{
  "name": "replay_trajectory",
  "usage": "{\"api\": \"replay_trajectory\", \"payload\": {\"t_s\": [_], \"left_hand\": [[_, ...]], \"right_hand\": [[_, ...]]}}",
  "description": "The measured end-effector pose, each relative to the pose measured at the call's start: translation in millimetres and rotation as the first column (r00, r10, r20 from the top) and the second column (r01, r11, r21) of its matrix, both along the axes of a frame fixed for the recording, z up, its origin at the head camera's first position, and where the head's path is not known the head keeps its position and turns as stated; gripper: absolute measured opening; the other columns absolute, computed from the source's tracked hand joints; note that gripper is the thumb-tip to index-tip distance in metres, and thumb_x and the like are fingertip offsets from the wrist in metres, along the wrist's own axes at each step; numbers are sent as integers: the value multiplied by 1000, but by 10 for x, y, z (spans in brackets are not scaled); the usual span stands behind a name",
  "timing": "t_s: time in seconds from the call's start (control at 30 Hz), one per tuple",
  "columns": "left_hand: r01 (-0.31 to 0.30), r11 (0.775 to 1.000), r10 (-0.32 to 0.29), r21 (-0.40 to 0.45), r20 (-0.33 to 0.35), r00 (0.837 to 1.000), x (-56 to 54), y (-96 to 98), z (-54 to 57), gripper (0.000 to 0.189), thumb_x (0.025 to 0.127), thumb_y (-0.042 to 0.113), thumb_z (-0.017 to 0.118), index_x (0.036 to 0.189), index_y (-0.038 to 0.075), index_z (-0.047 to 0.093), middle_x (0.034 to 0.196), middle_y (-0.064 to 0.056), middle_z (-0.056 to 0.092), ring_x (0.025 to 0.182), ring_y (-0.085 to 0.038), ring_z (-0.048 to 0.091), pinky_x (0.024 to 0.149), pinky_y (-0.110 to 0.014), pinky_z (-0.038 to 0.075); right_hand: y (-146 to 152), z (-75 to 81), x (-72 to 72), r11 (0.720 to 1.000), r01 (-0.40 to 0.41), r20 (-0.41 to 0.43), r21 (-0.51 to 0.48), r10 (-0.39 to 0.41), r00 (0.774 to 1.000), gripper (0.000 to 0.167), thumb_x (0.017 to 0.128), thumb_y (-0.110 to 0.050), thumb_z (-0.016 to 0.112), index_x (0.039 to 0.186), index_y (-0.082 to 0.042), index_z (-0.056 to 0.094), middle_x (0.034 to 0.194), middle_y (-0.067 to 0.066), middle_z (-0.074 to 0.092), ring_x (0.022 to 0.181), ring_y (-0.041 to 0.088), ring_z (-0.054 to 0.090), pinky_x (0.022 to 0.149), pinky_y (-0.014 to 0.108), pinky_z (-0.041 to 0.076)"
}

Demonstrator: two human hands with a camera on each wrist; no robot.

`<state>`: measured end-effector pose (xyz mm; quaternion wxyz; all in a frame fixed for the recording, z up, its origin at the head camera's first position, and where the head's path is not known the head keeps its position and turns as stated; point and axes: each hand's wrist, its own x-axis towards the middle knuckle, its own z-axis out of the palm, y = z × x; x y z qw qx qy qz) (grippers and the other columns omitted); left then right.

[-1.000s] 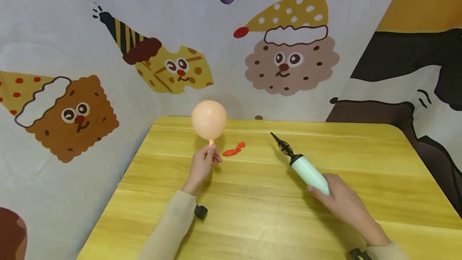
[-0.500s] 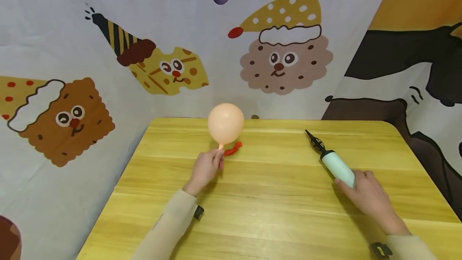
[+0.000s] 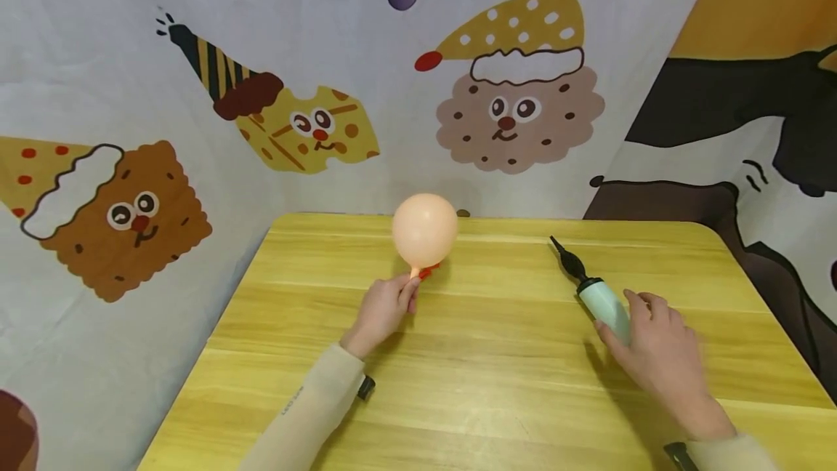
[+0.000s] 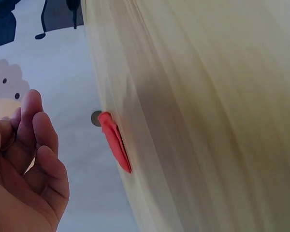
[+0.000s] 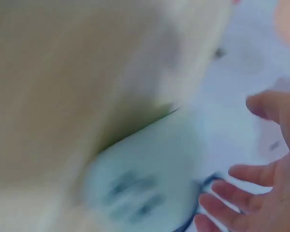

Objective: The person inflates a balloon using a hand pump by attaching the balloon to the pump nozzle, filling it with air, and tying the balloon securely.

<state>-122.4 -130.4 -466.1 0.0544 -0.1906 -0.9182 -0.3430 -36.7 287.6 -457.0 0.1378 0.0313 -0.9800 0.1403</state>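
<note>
My left hand pinches the neck of an inflated peach balloon, which stands upright above its fingertips. Partly hidden behind them, a limp red balloon lies on the table; the left wrist view shows this uninflated red balloon whole. On the right, a mint-green hand balloon pump with a black nozzle lies on the tabletop, pointing up and left. My right hand is over its rear end with the fingers spread. A gap shows between these fingers and the blurred pump body in the right wrist view.
The yellow wood-grain table has rounded far corners. Behind it and along the left hangs a pale cloth printed with cartoon biscuits and cheese. A dark strap is at the left wrist.
My left hand has carried the peach balloon to the right, in front of the red one. My right hand has moved the pump rightward, set it down and let go of it.
</note>
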Motion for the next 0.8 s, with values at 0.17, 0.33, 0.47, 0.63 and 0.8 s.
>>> {"api": "replay_trajectory", "payload": {"t_s": [0.17, 0.33, 0.47, 0.63, 0.8], "left_hand": [[26, 999, -26, -18, -1, 1000, 27, 101, 23, 31, 109, 23, 55, 80, 17, 59, 61, 7, 62, 51, -5, 48, 50, -25, 40], [63, 996, -64, -60, -18, 998, 57, 262, 21, 32, 109, 21, 56, 77, 18, 58, 59, 13, 55, 52, -4, 46, 51, -24, 39], [112, 991, -112, -69, -9, 994, 113, 410, 32, 33, 109, 22, 55, 77, 16, 60, 58, 14, 53, 49, -3, 43, 48, -23, 37], [151, 986, -150, -76, 9, 989, 172, 567, 33, 34, 111, 24, 52, 81, 12, 64, 58, 14, 54, 47, -1, 42, 49, -21, 37], [140, 983, -142, -121, -11, 990, 195, 665, 18, 28, 110, 21, 53, 87, 14, 67, 57, 15, 53, 50, -1, 44, 50, -20, 38]], "right_hand": [[-647, 262, 47, 970, -184, -25, -157, 183, 983, 31, 101, -25, 67, 121, -1, 71, 117, 18, 70, 101, 40, 68, 77, 60, 56], [-1158, 271, -103, 854, -256, 114, -453, 340, 933, 31, 110, -24, 54, 125, -5, 72, 122, 8, 73, 110, 29, 70, 87, 49, 58], [-1437, 180, -301, 734, -193, 214, -652, 422, 881, 44, 113, -31, 46, 137, 2, 63, 136, 17, 66, 127, 36, 61, 104, 53, 50], [-1657, 93, -505, 564, 3, 314, -826, 455, 833, 52, 111, -39, 48, 137, 3, 63, 142, 20, 61, 134, 36, 55, 109, 54, 46], [-1803, 39, -587, 400, 107, 311, -910, 490, 815, 44, 108, -34, 55, 119, 6, 70, 116, 13, 73, 110, 20, 66, 103, 50, 50]]}}
